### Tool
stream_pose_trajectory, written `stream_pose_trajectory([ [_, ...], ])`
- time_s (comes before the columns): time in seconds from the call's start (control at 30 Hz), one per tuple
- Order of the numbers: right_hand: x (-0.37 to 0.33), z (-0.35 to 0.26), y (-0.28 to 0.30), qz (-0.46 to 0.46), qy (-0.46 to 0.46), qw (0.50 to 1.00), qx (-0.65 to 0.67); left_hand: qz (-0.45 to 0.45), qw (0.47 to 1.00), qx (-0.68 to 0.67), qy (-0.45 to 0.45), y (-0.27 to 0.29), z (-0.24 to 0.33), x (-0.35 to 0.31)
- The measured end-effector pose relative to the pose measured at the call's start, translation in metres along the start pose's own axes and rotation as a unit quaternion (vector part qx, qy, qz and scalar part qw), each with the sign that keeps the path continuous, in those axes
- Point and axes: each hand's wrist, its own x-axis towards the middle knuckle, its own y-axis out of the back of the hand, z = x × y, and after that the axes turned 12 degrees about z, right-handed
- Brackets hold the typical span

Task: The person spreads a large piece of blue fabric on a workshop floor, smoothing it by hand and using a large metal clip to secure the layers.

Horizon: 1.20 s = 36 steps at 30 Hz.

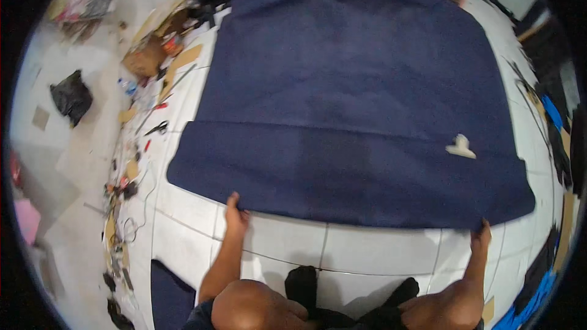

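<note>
1. Navy sheet (pixel 367 91): matte, plain, rounded far corners, a straight seam or fold line crossing its near part; tiled floor (pixel 379 247) beneath it.
2. Left hand (pixel 237 217): pinching the sheet's near edge, left of middle.
3. Right hand (pixel 482 237): pinching the sheet's near edge, toward its right corner.

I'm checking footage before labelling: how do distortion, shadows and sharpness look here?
Head view: fisheye distortion bends the lines between floor tiles; head view: a darker, shadow-like patch lies midway along the near part of the navy fabric; head view: left hand and right hand recognisable, fine detail soft.
</note>
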Motion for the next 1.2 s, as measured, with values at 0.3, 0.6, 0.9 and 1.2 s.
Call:
stream_pose_trajectory([
  [0.3, 0.039, 0.0, 0.126, 0.187, 0.0, 0.955, -0.23, 0.129, 0.98, -0.139, -0.063, 0.106, 0.021, 0.0],
  [0.6, 0.024, -0.038, 0.025, 0.084, 0.459, 0.395, -0.791, 0.243, 0.953, 0.015, -0.182, 0.182, 0.083, 0.107],
  [0.9, -0.118, 0.01, -0.24, -0.23, 0.572, 0.398, -0.68, 0.138, 0.97, 0.176, -0.097, 0.221, 0.138, 0.111],
  [1.2, -0.079, 0.011, -0.242, -0.298, 0.428, 0.488, -0.7, 0.12, 0.969, 0.215, -0.005, 0.236, 0.169, 0.09],
])
